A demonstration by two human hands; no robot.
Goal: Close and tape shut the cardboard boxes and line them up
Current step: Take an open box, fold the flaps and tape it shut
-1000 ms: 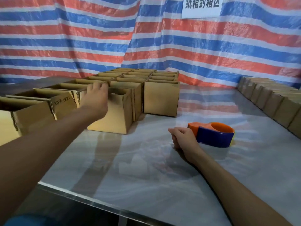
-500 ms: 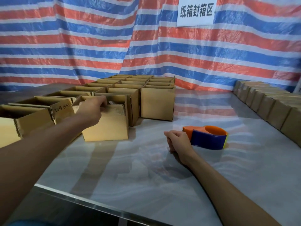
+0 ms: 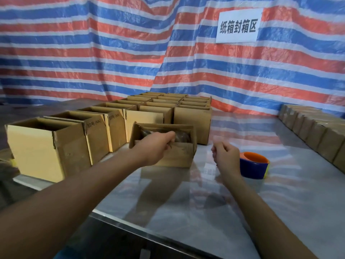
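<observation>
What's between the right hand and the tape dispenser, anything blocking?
Nothing visible. The right hand hangs just left of the dispenser, holding nothing. The left hand grips the open box further left, off that path.

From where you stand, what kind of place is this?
Probably a carton-sealing station in a warehouse or workshop: rows of open cardboard boxes, a tape dispenser on the table, and a sign reading "carton sealing area".
</observation>
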